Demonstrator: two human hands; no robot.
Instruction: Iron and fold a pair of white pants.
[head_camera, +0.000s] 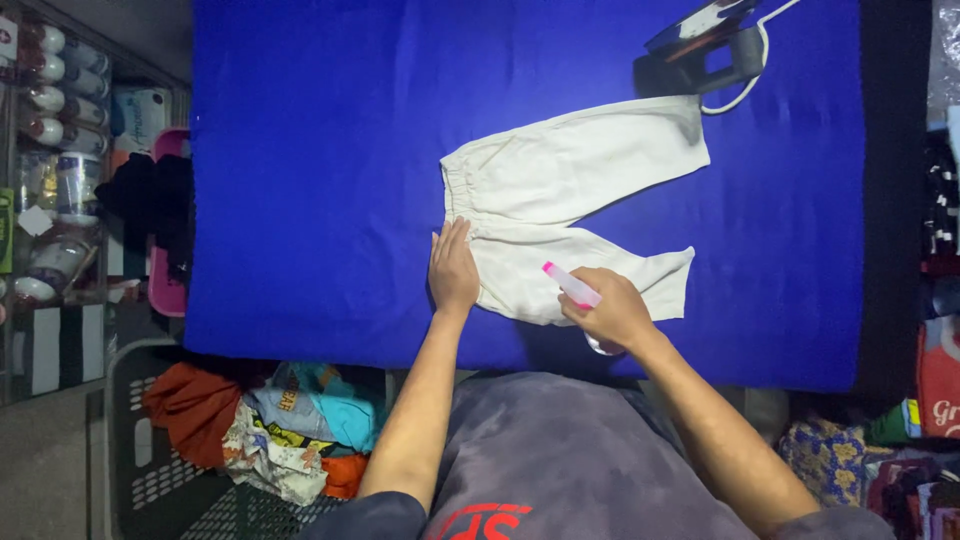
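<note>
White toddler trousers (560, 200) lie flat on my blue-covered desk (320, 180), waistband under my left hand (453, 270), which presses down with fingers together, while my right hand (612, 312) grips a pink-nozzled spray bottle (572, 285) over the nearer leg, an iron (700, 50) beyond.

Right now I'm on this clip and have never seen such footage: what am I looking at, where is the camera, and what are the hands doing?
There is no machine here: a person works with bare hands, filmed by one camera worn on the head, looking down.

A blue cloth covers the work surface. On it lies a small pair of cream trousers, spread flat. The left hand rests flat on the trousers near the waistband. The right hand holds a small spray bottle with a pink top over one trouser leg.

At the far edge sits an iron with a white cord. A basket of coloured clothes stands at lower left.
</note>
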